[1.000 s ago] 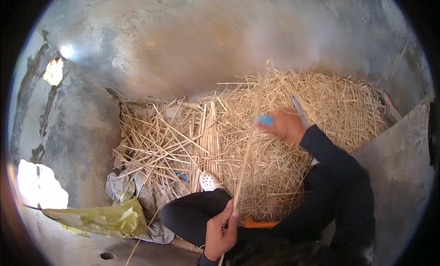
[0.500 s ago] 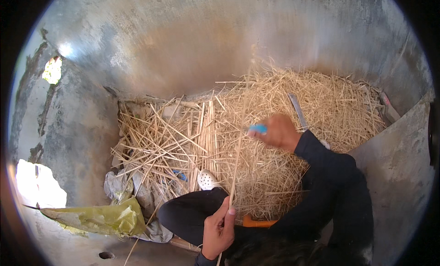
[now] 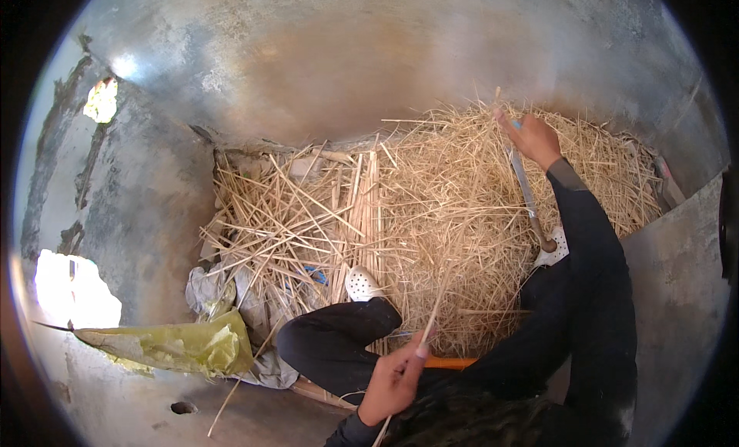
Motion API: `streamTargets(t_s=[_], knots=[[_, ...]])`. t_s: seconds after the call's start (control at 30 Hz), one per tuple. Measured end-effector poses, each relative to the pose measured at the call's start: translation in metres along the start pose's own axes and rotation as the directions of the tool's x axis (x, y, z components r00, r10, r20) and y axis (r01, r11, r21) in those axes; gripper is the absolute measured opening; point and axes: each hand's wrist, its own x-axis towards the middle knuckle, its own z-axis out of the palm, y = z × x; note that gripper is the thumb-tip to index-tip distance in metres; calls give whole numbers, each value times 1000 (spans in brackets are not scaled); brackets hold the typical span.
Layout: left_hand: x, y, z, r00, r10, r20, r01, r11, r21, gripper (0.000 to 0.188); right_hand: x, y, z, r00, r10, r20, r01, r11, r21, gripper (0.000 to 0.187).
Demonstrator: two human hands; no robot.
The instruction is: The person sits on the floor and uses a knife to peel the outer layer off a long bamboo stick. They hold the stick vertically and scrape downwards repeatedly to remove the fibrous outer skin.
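Beyond both grips I have a stained grey wall point(image 3: 362, 62). The straw heap point(image 3: 462, 224) spreads from around the right grip down toward the left one. Black-clad legs point(image 3: 331, 343) flank the left grip, one knee just to its upper left. Farther off that way lies a tangle of loose sticks point(image 3: 285, 216), with a row of straighter sticks point(image 3: 370, 208) at its right edge. Well to the left of the left grip I see a yellowish sheet point(image 3: 173, 347).

My left hand point(image 3: 391, 385) is closed in a pinch, thumb against fingers, on a pale strip point(image 3: 435, 312); the strip slants up and to the right from there, then blends into the straw. My right hand point(image 3: 531, 139) is curled at the heap's upper edge, a bit of blue point(image 3: 517, 125) at its fingers; I can't tell whether it grips the strip's far end. Just below it lies a long blade point(image 3: 523, 187), its brown handle point(image 3: 545, 241) beside a white shoe point(image 3: 554, 251). Another white shoe point(image 3: 362, 284) sits above the left grip.
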Motion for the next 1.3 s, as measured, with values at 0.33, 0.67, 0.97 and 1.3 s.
streamTargets(t_s=[0.33, 0.67, 0.97, 1.3], knots=[[31, -2, -16, 987, -57, 152, 145, 734, -663, 37, -167, -101, -7, 723, -682, 106, 646, 723, 245, 81], [28, -2, -5, 950, -51, 308, 305, 363, -881, 27, -154, -92, 10, 734, -679, -28, 663, 706, 249, 84], [26, -11, -5, 933, -38, 357, 354, 268, -896, 25, -150, -97, 17, 736, -677, 0, 653, 710, 263, 80], [20, -2, -7, 936, -75, 344, 346, 372, -861, 25, -140, -91, 20, 634, -773, -33, 773, 631, 60, 75]])
